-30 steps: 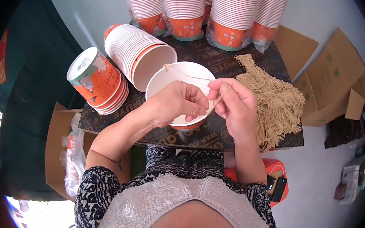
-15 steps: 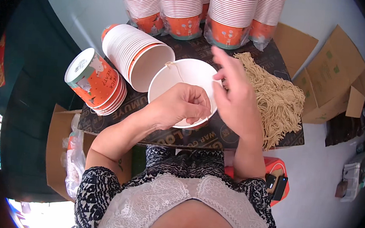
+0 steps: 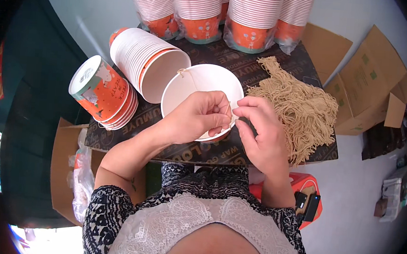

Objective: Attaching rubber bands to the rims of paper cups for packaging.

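Note:
A white-lined paper bucket stands mouth-up in front of me. A thin beige cord is knotted at its far left rim and runs down inside. Over the near side of the mouth, my left hand pinches a piece of the cord between thumb and fingertips. My right hand is at the right rim, its thumb and bent fingers apart near the left fingertips. Whether it touches the cord is too small to tell. The hands hide the near right part of the bucket.
A pile of beige cords lies to the right. Nested buckets lie on their side at the left, beside an upside-down orange stack. Tall bagged stacks line the table's back. Cardboard boxes stand at the right.
My right hand has come down and inward to the bucket's rim, its fingers bending. My left hand still pinches the cord, whose end now shows upright above its fingertips.

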Tool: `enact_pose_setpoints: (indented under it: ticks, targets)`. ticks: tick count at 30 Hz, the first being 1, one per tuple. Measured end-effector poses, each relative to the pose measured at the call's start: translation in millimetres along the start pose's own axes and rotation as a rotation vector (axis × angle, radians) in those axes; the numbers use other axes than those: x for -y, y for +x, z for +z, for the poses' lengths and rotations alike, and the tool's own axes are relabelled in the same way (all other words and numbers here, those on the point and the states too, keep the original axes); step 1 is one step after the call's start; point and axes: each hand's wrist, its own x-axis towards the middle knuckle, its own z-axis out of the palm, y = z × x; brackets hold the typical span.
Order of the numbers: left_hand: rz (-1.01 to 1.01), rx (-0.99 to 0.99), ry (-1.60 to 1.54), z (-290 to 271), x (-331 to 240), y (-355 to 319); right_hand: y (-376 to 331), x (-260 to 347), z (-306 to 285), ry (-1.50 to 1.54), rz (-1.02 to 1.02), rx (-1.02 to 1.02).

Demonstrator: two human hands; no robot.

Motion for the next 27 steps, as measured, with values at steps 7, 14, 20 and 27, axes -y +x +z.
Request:
enact_pose_setpoints:
  ticks: [7,14,20,27]
  targets:
    - [0.005,0.029,0.036,1.5,-2.2,0.2,1.0,-0.9,4.7,-0.075,-0.060,-0.010]
    - [-0.073,-0.049,0.071,-0.1,-2.0,3.3,-1.9,-0.2,11.6,-0.059,-0.088,-0.059]
    - [-0.137,-0.018,-0.029,-5.5,2.0,5.6,-11.1,2.3,16.6,-0.081,-0.124,-0.099]
    - [-0.147,0.016,-0.139,-7.7,4.1,7.3,-14.2,3.2,16.4,-0.200,-0.289,-0.115]
